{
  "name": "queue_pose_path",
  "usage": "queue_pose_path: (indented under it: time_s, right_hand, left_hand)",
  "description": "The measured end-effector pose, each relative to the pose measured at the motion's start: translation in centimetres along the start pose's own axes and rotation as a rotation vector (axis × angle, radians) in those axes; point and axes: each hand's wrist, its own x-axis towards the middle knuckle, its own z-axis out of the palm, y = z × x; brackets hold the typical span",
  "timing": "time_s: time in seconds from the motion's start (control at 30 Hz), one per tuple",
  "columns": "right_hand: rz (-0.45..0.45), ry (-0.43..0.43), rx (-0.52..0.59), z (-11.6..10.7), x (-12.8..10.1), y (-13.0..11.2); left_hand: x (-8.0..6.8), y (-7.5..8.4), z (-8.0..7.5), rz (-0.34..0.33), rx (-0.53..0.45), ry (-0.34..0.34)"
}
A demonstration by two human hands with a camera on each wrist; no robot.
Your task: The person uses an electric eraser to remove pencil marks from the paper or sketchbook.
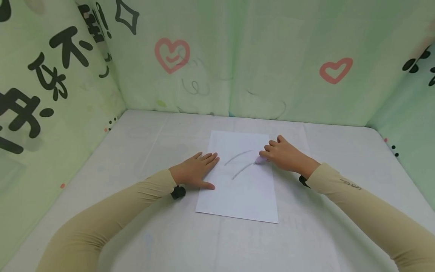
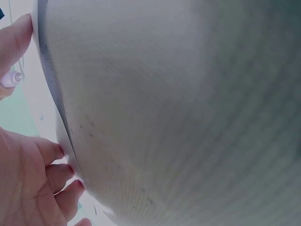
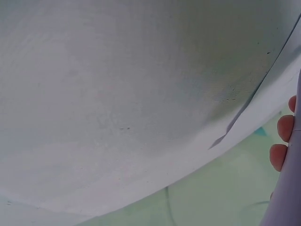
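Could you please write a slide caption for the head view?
Left hand flat on white paper; right hand grips marker, tip on sheet.

The sheet of paper (image 1: 242, 189) is white, marked with two grey curved strokes (image 1: 239, 164). The pen (image 1: 260, 160) is pale lilac-pink. The tabletop (image 1: 136, 151) is a very light grey-white. Both sleeves (image 1: 112, 211) are beige, with a black band at each wrist. The cloth walls (image 1: 272, 56) are pale green, printed with coral-pink hearts (image 1: 171, 54), bold black characters (image 1: 44, 79) and faint grey squiggles.
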Motion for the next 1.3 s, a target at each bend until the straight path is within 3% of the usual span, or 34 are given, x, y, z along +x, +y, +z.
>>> queue_pose_path:
  time_s: [1.3]
  right_hand:
    - [0.001, -0.019, 0.015, -0.13, 0.23, -0.08]
  left_hand:
    - [-0.18, 0.26, -0.27, -0.001, -0.015, -0.008]
